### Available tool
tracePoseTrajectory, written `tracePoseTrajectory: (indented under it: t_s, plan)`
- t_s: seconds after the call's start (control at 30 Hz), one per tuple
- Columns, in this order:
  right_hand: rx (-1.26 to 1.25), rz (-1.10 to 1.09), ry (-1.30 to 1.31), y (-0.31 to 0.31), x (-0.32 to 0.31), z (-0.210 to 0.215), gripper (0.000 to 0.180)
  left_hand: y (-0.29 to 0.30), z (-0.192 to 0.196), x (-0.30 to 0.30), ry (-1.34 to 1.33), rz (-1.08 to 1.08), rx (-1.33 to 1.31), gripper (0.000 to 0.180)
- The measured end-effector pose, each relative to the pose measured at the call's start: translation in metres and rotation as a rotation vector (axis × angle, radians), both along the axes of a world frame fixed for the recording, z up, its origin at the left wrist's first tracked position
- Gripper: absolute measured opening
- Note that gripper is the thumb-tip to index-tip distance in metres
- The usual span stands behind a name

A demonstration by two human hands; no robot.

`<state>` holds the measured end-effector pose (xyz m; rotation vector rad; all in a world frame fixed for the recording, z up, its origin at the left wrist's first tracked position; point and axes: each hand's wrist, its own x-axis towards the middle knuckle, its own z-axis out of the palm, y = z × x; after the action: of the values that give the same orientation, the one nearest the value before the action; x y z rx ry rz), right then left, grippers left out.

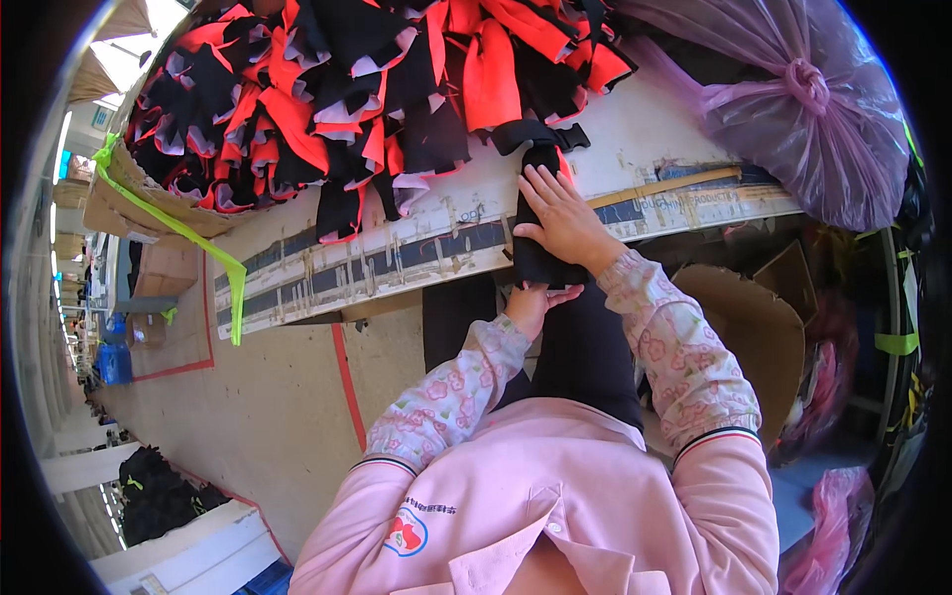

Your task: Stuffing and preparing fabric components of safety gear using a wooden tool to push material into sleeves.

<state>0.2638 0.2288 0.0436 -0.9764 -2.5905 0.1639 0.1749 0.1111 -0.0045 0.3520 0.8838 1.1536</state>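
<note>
A black fabric strap piece [535, 260] lies over the front edge of the table, its lower end hanging past the edge. At its far end is a black plastic buckle [561, 137] on webbing, with a bit of red-orange beside it. My right hand [567, 216] rests flat on top of the piece, fingers stretched and apart. Below the edge, my left hand [534, 305] touches the hanging end from underneath. Its visible fingers are stretched out, and the fabric hides part of them.
A large heap of black and red-orange fabric pieces [327, 99] covers the far left of the worn white table [635, 149]. At the far right sits a knotted purple plastic bag [793, 99]. An open cardboard box [744, 327] stands below on the right. A yellow-green strap [188, 233] hangs at the left.
</note>
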Motion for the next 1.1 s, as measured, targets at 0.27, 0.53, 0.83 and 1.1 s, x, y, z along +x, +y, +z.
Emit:
tracePoseTrajectory:
  t_s: [0.27, 0.53, 0.83, 1.1]
  plan:
    - [0.022, -0.100, 0.004, 0.009, -0.019, -0.013, 0.070, 0.002, 0.008, 0.001, 0.040, 0.049, 0.033, 0.034]
    - [-0.039, -0.103, 0.433, 0.042, 0.081, 0.032, 0.046, 0.003, 0.011, 0.002, -0.046, 0.066, -0.013, 0.031]
    - [0.202, -0.400, -0.500, 0.058, 0.234, 0.014, 0.024, 0.002, 0.018, 0.012, -0.080, 0.086, 0.004, 0.036]
    - [0.310, -0.333, -0.540, 0.040, 0.258, 0.019, 0.014, 0.003, 0.019, 0.022, -0.071, 0.073, 0.019, 0.034]
